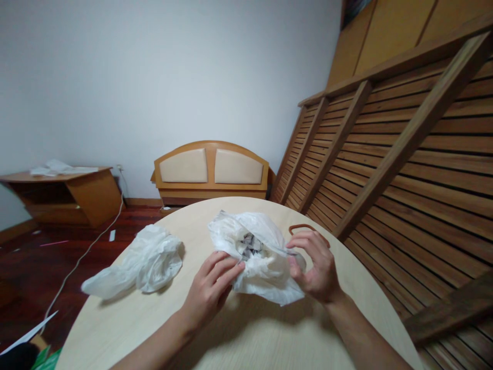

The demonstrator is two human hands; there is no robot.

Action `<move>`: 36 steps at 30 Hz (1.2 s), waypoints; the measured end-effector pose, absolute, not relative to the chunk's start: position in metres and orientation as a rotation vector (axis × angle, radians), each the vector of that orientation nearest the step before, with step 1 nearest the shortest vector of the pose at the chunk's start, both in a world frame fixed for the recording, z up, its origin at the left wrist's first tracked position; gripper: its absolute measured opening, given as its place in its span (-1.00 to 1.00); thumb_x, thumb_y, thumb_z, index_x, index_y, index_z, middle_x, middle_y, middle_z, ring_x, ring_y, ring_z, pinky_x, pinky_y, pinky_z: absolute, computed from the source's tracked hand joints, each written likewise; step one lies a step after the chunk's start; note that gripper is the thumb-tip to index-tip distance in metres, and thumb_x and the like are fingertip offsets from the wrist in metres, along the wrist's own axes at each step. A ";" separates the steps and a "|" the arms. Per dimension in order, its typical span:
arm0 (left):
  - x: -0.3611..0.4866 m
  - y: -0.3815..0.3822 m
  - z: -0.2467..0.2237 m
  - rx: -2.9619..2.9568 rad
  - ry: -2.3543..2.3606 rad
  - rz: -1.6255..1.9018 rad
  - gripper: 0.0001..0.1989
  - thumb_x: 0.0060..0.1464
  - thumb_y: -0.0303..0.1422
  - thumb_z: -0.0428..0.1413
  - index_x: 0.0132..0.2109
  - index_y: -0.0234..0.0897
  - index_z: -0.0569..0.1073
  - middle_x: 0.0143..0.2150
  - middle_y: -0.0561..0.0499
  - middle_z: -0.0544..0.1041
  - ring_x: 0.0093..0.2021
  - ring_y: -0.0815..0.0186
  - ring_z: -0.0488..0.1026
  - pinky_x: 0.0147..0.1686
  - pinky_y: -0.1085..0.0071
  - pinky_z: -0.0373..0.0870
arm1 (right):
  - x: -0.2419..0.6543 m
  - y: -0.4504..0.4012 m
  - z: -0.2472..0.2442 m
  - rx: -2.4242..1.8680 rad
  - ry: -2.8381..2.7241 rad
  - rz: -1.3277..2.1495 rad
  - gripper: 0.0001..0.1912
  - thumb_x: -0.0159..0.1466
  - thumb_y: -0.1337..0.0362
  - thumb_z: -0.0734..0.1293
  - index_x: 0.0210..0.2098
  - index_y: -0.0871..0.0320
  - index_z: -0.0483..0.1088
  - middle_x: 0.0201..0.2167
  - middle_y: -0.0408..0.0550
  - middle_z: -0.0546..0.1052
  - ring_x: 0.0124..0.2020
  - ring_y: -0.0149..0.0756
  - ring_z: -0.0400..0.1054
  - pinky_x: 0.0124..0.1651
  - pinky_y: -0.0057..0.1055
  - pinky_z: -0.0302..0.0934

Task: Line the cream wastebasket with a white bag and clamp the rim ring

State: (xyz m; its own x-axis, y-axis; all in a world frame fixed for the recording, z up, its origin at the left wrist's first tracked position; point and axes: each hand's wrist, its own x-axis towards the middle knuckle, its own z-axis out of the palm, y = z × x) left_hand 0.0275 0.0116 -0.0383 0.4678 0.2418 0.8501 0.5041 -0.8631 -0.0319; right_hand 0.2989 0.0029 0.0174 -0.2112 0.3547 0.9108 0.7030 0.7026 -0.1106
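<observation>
Pale round table [269, 334], white bag [265, 280] nr its middle, btwn both hands. Bag's mouth faces up, grey crumpled pcs [250, 244] inside; long axis approx. diagonal, far L to near R. Hands well apart: R hand [318, 264] pinches bag's R edge; L hand [215, 280] touches L rim, grip unclear. 2nd bag [154, 262] lies L; brown loop [302, 226] just beyond R hand.

Before you, a plain pale wall [192, 77], a wooden headboard [211, 164] with two cream panels, slatted wood [423, 185] leaning at your right, a low cabinet [92, 195] at your left, dark reddish floor [96, 252] (rather glossy), dim light.
</observation>
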 end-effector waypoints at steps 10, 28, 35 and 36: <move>0.039 -0.007 -0.031 -2.441 -0.477 -1.166 -0.67 0.40 -0.46 -0.11 0.12 -0.25 0.50 -0.09 -0.03 0.63 0.03 0.26 0.42 0.18 0.26 0.29 | 0.270 -0.010 0.014 -1.023 -1.801 -0.534 -0.67 0.29 0.31 0.42 0.05 -0.03 0.44 -0.11 -0.02 0.58 -0.04 -0.03 0.42 0.05 -0.05 0.25; 0.024 0.017 -0.049 -2.410 -0.930 -1.380 -0.34 0.20 -0.57 -0.01 0.42 -0.23 0.11 0.21 -0.21 0.43 0.25 0.11 0.33 0.19 0.11 0.40 | 0.286 0.014 0.000 -0.666 -2.122 -0.327 -0.81 0.37 0.43 0.29 -0.07 0.07 0.40 -0.05 -0.02 0.63 0.09 -0.18 0.48 0.14 -0.08 0.32; 0.022 0.015 -0.048 -2.392 -0.979 -1.546 -0.29 0.19 -0.51 0.01 0.45 -0.21 0.03 0.28 -0.26 0.34 0.28 0.07 0.33 0.19 0.12 0.41 | 0.294 0.025 -0.012 -0.780 -2.053 -0.250 -0.84 0.39 0.42 0.27 -0.11 0.04 0.38 0.00 -0.03 0.61 0.10 -0.18 0.48 0.19 -0.05 0.29; 0.021 0.015 -0.047 -2.363 -1.006 -1.590 -0.30 0.20 -0.50 0.02 0.44 -0.21 0.04 0.28 -0.25 0.34 0.28 0.06 0.34 0.20 0.11 0.41 | 0.295 0.025 -0.013 -0.800 -1.991 -0.215 -0.85 0.39 0.42 0.27 -0.11 0.04 0.37 0.00 -0.03 0.61 0.10 -0.18 0.48 0.18 -0.06 0.30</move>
State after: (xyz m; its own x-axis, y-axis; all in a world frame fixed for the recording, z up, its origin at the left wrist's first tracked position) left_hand 0.0214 0.0151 -0.0471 0.2268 0.4556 0.8608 0.5826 -0.7717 0.2550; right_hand 0.2945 0.0254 -0.0131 -0.3390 0.4484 0.8271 0.6149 0.7709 -0.1659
